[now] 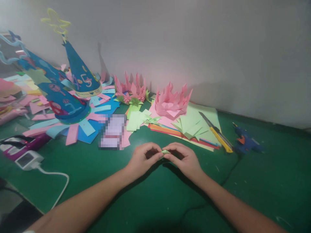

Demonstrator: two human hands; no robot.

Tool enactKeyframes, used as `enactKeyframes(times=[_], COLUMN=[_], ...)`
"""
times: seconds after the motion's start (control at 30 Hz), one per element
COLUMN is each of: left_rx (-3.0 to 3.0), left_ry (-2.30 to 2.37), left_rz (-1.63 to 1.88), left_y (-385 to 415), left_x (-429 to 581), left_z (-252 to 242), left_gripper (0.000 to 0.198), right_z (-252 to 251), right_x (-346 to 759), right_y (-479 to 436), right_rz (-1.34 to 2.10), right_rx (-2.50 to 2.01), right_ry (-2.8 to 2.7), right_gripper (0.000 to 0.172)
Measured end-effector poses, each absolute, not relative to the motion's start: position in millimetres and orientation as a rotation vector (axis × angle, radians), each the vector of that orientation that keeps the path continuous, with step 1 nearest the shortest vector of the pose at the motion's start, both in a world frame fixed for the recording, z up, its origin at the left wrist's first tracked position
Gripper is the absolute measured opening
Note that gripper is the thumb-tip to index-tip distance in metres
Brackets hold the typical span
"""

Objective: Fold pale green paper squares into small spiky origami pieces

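Note:
Between my two hands is a small folded piece of light green paper (166, 151), just above the green tabletop (155, 200). My left hand (145, 158) pinches its left end between thumb and fingers. From the other side, my right hand (186, 158) pinches the right end the same way. Most of the paper's edges are covered by my fingertips. Beyond my hands lie folded light green paper pieces (190, 126) on a stack of coloured sheets (206, 113). A pink folded-paper crown (171, 102) stands behind them.
On the right lie a yellow utility knife (218, 136) and a blue glue gun (247, 140) with its cord. A blurred-out phone (113, 132) is left of centre. Blue cone hats (81, 69), a second pink crown (131, 89) and a white cabled device (28, 160) stand further left.

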State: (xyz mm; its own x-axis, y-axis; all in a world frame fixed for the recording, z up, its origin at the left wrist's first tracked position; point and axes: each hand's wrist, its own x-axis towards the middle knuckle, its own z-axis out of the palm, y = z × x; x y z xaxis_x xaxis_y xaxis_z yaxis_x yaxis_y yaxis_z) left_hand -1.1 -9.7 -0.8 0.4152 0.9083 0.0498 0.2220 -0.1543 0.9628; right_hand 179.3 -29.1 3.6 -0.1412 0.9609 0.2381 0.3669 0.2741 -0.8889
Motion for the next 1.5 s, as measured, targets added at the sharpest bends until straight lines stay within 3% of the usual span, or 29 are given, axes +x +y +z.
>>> enactKeyframes(times=[0.3,0.47,0.63,0.87,1.5], left_rx=[1.794,1.841,1.608,1.349,1.808], left_ry=[0.996,0.916,0.945,0.981,0.988], left_rz=[0.853,0.869,0.859,0.896,1.003], left_y=[-9.9,-11.2,-10.2,-8.3,-8.5], left_x=[-0.8,0.6,0.6,1.9,-1.3], left_z=[1.4,4.2,4.9,2.1,2.4], left_gripper=[0.016,0.013,0.016,0.015,0.009], right_z=[6.8,6.7,4.8,0.7,0.2], right_x=[178.2,179.1,179.3,179.3,177.3], right_y=[-30.6,-30.4,-29.0,-29.2,-30.9], right_rz=[0.837,0.910,0.909,0.873,0.830], right_rx=[-1.154,-1.071,-1.177,-1.312,-1.351], right_ry=[-1.710,-1.704,-1.646,-1.557,-1.585], right_gripper=[0.008,0.015,0.008,0.012,0.011])
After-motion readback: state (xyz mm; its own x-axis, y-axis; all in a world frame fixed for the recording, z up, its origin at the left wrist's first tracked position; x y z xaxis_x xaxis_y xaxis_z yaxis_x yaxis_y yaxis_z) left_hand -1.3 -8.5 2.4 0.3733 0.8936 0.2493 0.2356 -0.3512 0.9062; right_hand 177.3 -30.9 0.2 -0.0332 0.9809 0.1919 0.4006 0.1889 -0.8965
